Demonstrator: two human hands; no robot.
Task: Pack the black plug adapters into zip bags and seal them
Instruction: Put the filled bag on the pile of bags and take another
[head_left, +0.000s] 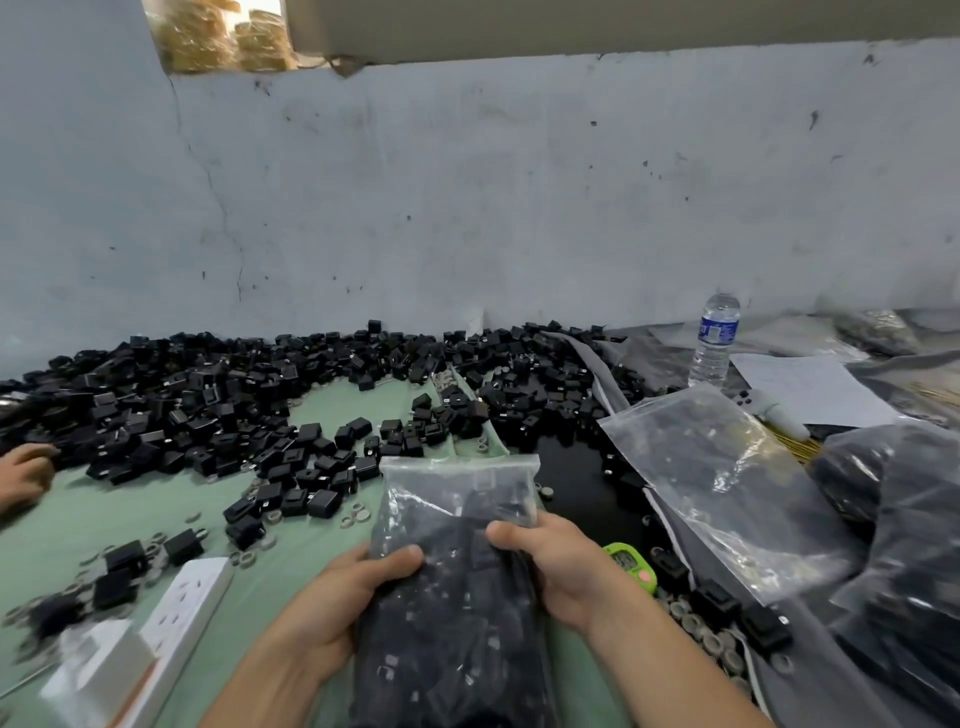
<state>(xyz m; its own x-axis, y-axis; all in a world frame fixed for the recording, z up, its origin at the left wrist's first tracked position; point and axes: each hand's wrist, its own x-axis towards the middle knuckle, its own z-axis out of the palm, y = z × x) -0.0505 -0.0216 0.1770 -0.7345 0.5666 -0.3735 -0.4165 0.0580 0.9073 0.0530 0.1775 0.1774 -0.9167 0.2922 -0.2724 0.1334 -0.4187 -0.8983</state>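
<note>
A desk (78, 525) covered in pale green sheeting runs up to a blue-grey plastered wall (467, 182), which is scuffed, spotted and cracked down its left part. An opening (218, 36) in the wall's upper left corner shows yellowish bundles beyond, too blurred to identify. Loose black plug adapters (208, 395) lie in a broad heap along the foot of the wall and spill forward over the green sheeting, with small grey rings (358, 517) scattered among them. At the near middle, the left hand (363, 587) and the right hand (550, 561) each grip a side of a clear zip bag (457, 493) packed with adapters. Their fingers curl round it and the thumbs lie on top, and its zip edge points toward the wall. Whether that edge is pressed closed cannot be told. A white power strip (182, 608) lies at the near left. On the right the surface turns dark and cluttered. Here a green timer (631, 564) sits just beside the right hand, near an empty clear bag (727, 467). A water bottle (714, 338) stands upright by the wall, with a sheet of paper (810, 384) near it. Dark filled bags (909, 519) lie at the far right. Another person's hand (23, 470) rests at the left edge, touching the heap.
</note>
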